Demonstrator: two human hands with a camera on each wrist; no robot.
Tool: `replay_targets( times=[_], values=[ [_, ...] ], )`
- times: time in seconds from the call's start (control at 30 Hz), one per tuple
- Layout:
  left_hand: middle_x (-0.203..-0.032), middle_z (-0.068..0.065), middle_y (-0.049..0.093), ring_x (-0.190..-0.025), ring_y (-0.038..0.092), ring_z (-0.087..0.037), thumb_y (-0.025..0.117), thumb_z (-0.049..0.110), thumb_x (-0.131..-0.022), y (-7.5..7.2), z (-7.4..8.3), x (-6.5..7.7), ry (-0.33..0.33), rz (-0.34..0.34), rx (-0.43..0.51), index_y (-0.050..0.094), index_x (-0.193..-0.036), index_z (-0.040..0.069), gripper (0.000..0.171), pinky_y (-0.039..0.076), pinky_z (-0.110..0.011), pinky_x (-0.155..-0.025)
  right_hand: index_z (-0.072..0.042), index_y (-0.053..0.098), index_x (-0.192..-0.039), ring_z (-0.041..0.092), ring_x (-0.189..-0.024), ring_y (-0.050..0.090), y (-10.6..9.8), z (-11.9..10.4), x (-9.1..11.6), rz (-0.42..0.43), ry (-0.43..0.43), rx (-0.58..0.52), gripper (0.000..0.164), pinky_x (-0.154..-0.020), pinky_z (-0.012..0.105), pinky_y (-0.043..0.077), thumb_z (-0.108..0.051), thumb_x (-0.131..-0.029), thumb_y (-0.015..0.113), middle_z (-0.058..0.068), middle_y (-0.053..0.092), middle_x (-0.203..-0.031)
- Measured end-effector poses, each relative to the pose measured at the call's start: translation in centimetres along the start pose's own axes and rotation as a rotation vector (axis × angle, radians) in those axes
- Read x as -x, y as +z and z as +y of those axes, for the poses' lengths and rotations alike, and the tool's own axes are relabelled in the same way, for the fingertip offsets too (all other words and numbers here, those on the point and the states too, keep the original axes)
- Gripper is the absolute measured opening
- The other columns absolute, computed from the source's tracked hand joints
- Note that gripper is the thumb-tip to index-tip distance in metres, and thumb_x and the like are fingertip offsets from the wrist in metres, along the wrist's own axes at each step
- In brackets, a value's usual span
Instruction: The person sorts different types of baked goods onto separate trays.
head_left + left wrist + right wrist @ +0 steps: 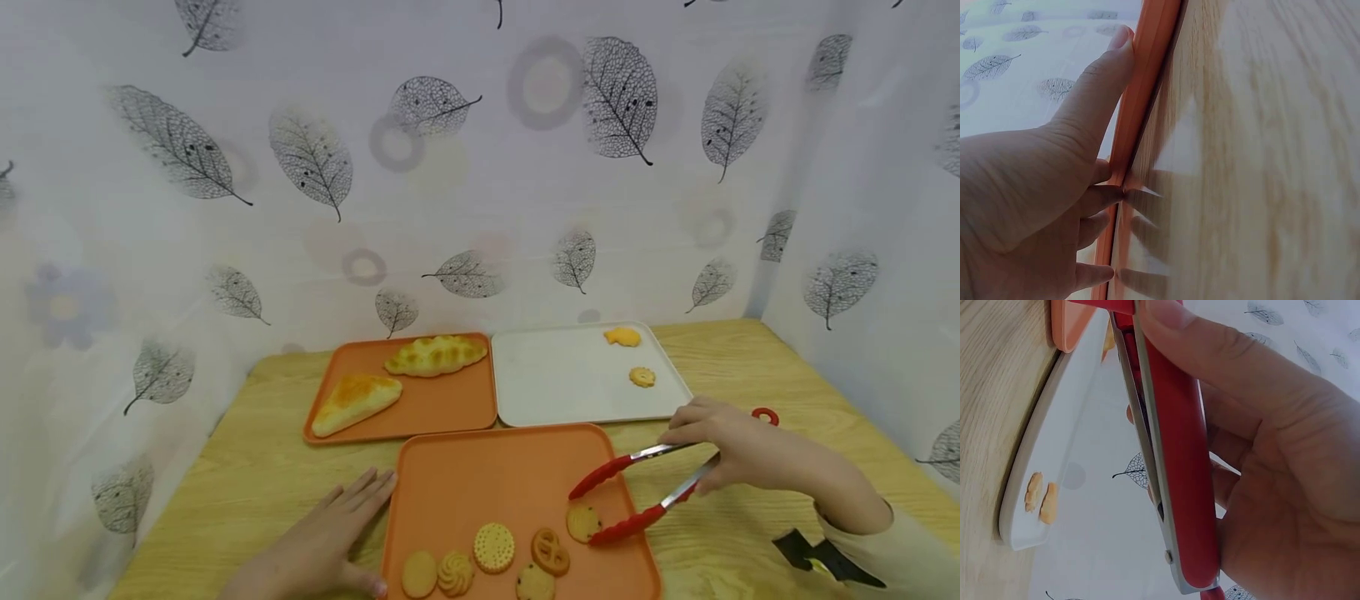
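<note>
My right hand (738,446) grips a pair of red-tipped metal tongs (651,518), its thumb along the red handle (1182,450) in the right wrist view. The tong tips are spread on either side of a round cookie with dark chips (583,523) at the right of the front orange tray (510,462). My left hand (322,537) lies at that tray's left edge, fingers extended, thumb and fingertips touching the rim (1138,81). Also on the tray are a pretzel cookie (551,551), a dotted round cookie (493,547), a swirl cookie (455,573), a plain oval cookie (419,574) and another chip cookie (536,582).
Behind, an orange tray (442,408) bears a braided bread (437,356) and a triangular pastry (356,403). Beside it, a white tray (558,375) holds a fish-shaped cracker (622,336) and a small round cookie (642,377). A leaf-patterned curtain (480,200) encloses the wooden table (247,467).
</note>
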State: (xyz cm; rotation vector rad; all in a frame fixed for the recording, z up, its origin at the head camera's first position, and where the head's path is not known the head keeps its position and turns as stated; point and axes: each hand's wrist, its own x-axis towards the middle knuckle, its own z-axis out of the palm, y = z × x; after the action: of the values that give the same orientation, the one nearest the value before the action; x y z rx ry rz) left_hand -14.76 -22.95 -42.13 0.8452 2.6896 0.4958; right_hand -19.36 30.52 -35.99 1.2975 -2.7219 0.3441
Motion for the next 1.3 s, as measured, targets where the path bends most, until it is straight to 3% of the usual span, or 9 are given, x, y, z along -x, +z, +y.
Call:
replay_targets(
  times=[0.4,0.67,0.9,1.3],
  values=[
    [-0.163,-0.011,0.021,-0.149,0.017,-0.038,0.059,0.078,-0.07,0.4,0.3,0.3,-0.022,-0.011,0.005,0.018,-0.157,0.011,0.117,0.022,-0.069,-0.111,-0.02,0.075,-0.102,0.002,-0.086,0.049,-0.3,-0.3,0.1,0.019,-0.022,0.013,0.046,-0.066,0.023,0.047,-0.047,-0.067,0.083,-0.012,0.062,-0.096],
    [-0.162,-0.013,0.022,-0.149,0.017,-0.038,0.058,0.078,-0.07,0.7,0.5,0.5,-0.027,-0.004,-0.003,0.018,-0.156,0.009,0.118,0.023,-0.07,-0.11,-0.017,0.075,-0.102,0.001,-0.084,0.046,-0.4,0.0,0.4,0.104,-0.043,0.063,0.048,-0.063,0.02,0.044,-0.034,-0.06,0.09,-0.011,0.063,-0.095],
    [-0.162,-0.013,0.023,-0.149,0.018,-0.038,0.059,0.077,-0.069,0.7,0.8,0.6,-0.012,0.021,-0.022,0.02,-0.156,0.008,0.118,0.024,-0.069,-0.11,-0.013,0.075,-0.102,0.004,-0.083,0.047,-0.3,0.4,0.5,0.163,-0.083,0.085,0.051,-0.063,0.022,0.043,-0.033,-0.058,0.09,-0.01,0.062,-0.093],
    [-0.162,-0.014,0.023,-0.148,0.019,-0.04,0.062,0.072,-0.071,0.7,1.1,0.7,0.011,0.027,-0.029,0.019,-0.157,0.009,0.115,0.026,-0.069,-0.108,-0.012,0.074,-0.107,0.005,-0.086,0.046,0.3,0.0,0.1,0.109,-0.054,0.039,0.052,-0.065,0.023,0.044,-0.037,-0.063,0.088,-0.008,0.063,-0.097]
  ],
)
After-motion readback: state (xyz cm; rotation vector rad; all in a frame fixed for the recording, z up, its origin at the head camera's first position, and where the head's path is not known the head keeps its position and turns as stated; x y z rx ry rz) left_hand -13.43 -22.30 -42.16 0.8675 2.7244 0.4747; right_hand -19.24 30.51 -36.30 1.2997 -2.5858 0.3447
